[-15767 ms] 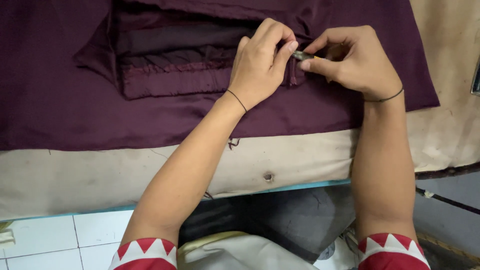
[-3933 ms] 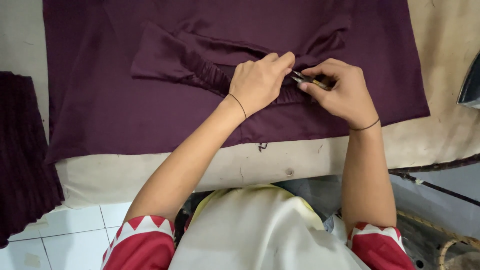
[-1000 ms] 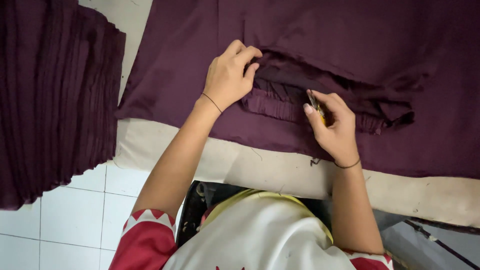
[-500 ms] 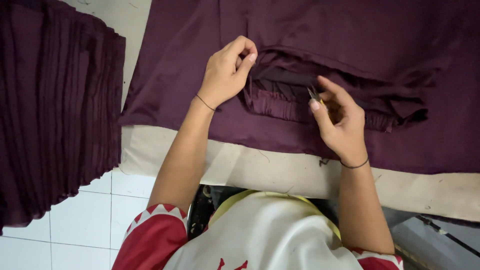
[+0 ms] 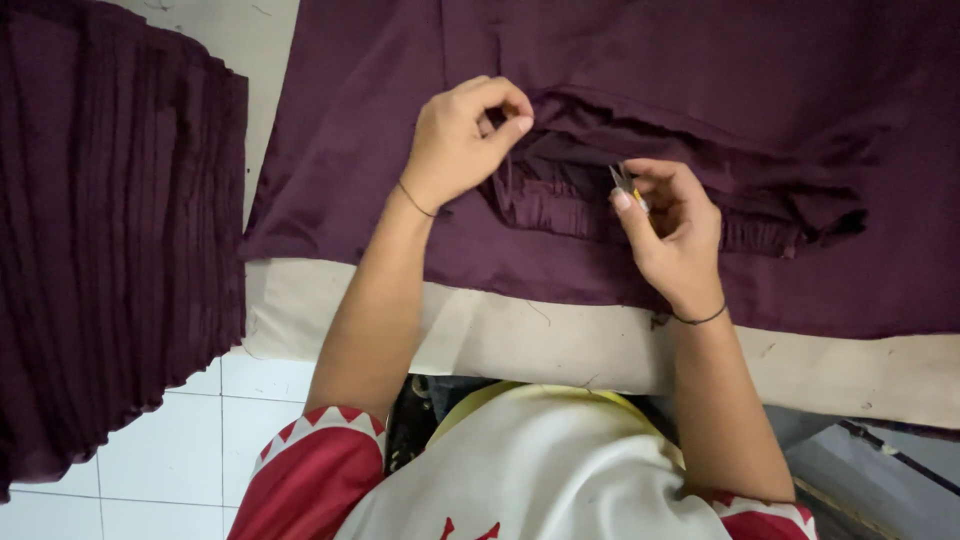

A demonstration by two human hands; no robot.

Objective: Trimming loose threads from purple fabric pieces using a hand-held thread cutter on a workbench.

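Note:
A dark purple garment (image 5: 400,60) lies spread on a beige padded table (image 5: 560,345). My left hand (image 5: 460,140) pinches the edge of its gathered waistband (image 5: 560,205) between thumb and forefinger. My right hand (image 5: 670,225) holds a small thread snipper (image 5: 625,183) with metal tips and a yellow grip, its point just over the gathered seam. A thin black band circles each wrist.
A stack of folded dark purple garments (image 5: 110,250) hangs at the left, over a white tiled floor (image 5: 190,470). The table's front edge runs across just above my lap. Loose thread bits lie on the beige padding.
My left hand lifted slightly and closed into a tighter pinch on the waistband edge. My right hand with the snipper drew back a little from the seam. The view shifted slightly.

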